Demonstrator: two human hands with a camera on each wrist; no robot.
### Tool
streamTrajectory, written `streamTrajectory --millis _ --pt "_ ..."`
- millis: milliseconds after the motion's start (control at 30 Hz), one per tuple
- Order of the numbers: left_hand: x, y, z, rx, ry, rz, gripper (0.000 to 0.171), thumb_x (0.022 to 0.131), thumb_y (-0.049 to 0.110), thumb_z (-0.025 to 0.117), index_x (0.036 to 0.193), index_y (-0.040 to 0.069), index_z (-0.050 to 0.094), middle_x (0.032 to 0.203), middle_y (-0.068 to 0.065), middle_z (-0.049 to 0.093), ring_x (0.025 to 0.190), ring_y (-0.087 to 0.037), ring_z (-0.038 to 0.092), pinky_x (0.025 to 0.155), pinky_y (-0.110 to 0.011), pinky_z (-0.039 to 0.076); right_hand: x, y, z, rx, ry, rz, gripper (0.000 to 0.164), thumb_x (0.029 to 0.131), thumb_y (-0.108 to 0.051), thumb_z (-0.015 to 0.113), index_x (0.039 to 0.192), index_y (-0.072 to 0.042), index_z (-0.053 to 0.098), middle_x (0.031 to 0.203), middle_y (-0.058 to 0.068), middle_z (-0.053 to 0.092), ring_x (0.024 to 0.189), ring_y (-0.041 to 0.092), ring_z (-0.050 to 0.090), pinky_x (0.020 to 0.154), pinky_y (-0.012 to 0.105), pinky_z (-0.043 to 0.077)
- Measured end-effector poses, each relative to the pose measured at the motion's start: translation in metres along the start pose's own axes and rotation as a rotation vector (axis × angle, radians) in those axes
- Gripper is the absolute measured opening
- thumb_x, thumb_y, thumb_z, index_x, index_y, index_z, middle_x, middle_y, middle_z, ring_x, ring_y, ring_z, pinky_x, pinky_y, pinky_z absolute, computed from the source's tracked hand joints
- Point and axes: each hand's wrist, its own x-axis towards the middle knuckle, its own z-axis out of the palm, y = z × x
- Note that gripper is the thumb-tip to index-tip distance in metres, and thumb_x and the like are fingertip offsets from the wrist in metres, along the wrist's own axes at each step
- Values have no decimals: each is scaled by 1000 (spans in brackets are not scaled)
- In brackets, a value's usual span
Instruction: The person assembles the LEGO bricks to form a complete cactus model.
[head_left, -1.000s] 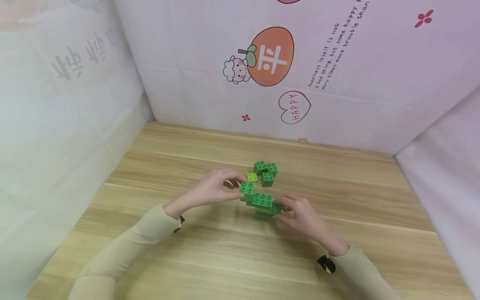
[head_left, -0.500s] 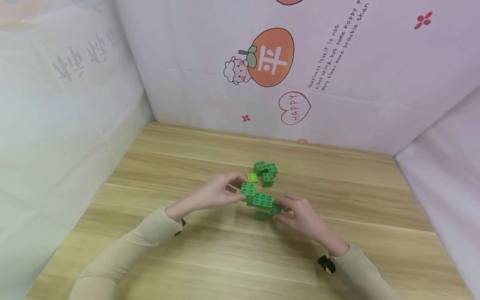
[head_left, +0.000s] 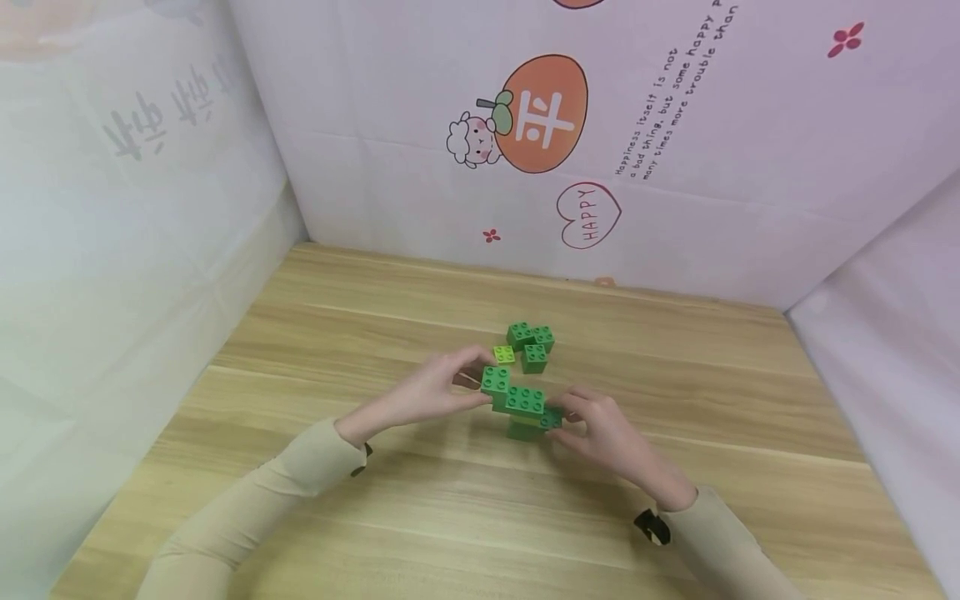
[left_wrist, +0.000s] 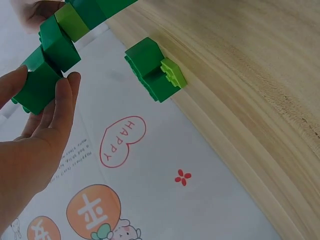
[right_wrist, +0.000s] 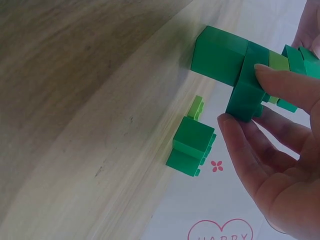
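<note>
A stepped stack of green toy building bricks (head_left: 525,401) stands on the table, with a thin light-green brick (left_wrist: 71,22) between the darker ones. At its upper left end, my left hand (head_left: 438,387) pinches a square green brick (head_left: 495,379) between thumb and fingers. In the left wrist view that brick (left_wrist: 36,85) sits against the one beside it; whether they are fully pressed together I cannot tell. My right hand (head_left: 611,437) grips a dark green brick (right_wrist: 248,82) lower on the right side, its thumb and fingers on opposite sides.
Just behind the stack lie several loose green bricks (head_left: 535,359) and a light-green one (head_left: 504,355). Wood-grain table (head_left: 420,525) spreads around them. A printed white sheet (head_left: 405,167) hangs along the back, with plain sheets at both sides.
My left hand and its brick have shifted very slightly, the brick settling closer to the stack. The right hand keeps its place, and the loose bricks stay put.
</note>
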Motion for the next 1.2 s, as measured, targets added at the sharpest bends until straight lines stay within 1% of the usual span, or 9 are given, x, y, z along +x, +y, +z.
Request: streamTrajectory --millis 100,233,467,633,800,1033,1200 --pt "0 1 0 4 3 0 37 87 5 72 121 5 58 118 -12 70 108 -25 69 91 -20 58 0 0 0 -2 -11 16 31 74 -1 82 103 1 70 95 10 71 84 19 70 71 27 63" --pt "1 1 0 8 10 5 36 88 6 72 121 5 59 117 -12 71 107 -24 70 91 -20 58 0 0 0 -5 -19 31 31 75 -2 82 103 1 70 96 10 71 85 19 70 71 28 63" --pt "1 2 -1 24 10 10 36 88 8 72 122 6 60 117 -10 71 105 -22 70 93 -23 59 0 -1 -2 -4 -7 15 31 75 -3 83 103 1 70 96 10 71 86 20 70 72 31 64" --pt "0 3 -1 33 11 5 35 89 9 72 122 8 61 117 -9 71 105 -21 70 92 -22 59 3 -1 -6 13 8 -11 33 77 -6 83 106 1 70 97 11 71 87 21 71 73 32 64" --pt "1 2 0 27 14 -1 35 88 9 73 122 9 61 117 -8 71 104 -20 70 90 -20 58 6 -5 -10 21 35 -14 34 78 -10 83 109 -3 70 97 10 71 86 20 70 74 32 64" --pt "1 0 0 21 13 -9 35 88 10 73 120 10 62 116 -6 71 104 -18 70 90 -19 58 10 -14 -13 48 37 12 36 81 -16 81 113 -4 69 103 8 71 89 19 71 76 31 64" --pt "0 0 0 14 11 -10 35 88 9 74 121 10 62 118 -7 71 105 -19 70 90 -19 58 12 -18 -14 56 42 19 31 84 -15 79 111 -6 70 103 4 71 88 15 70 77 30 63"
